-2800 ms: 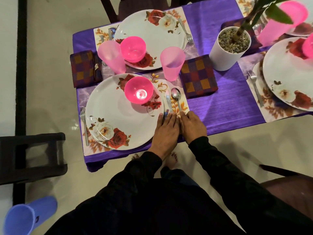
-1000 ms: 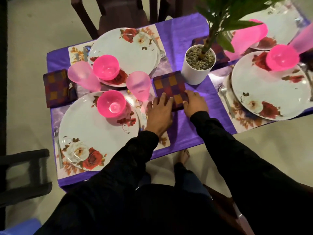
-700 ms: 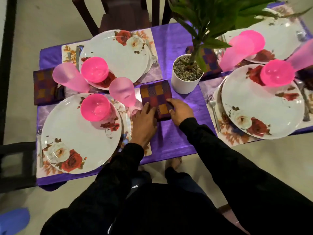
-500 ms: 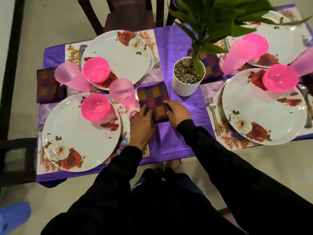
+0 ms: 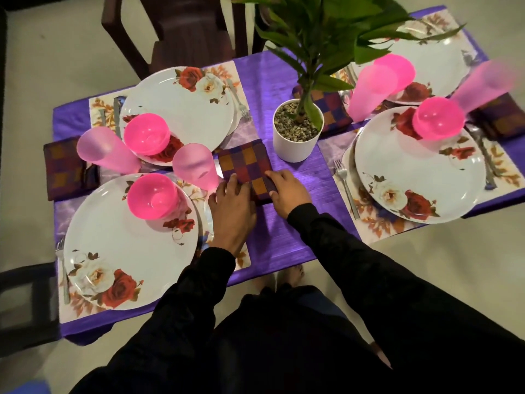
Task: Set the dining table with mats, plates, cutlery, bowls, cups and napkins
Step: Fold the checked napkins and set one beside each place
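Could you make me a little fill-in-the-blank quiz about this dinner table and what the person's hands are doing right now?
1. Both hands, the left hand and the right hand, rest on a checked ____.
2. The cloth covering the table is ____ in colour.
3. The white pot beside the napkin is topped with ____.
4. Each near plate carries a pink ____.

Missing words: napkin; purple; pebbles; bowl

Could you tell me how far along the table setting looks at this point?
Mostly done: all four plates, such as the near-left plate, carry pink bowls, with cups and cutlery alongside. In hand: the left hand and right hand rest on the checked napkin, squaring it up. Nothing else looks missing.
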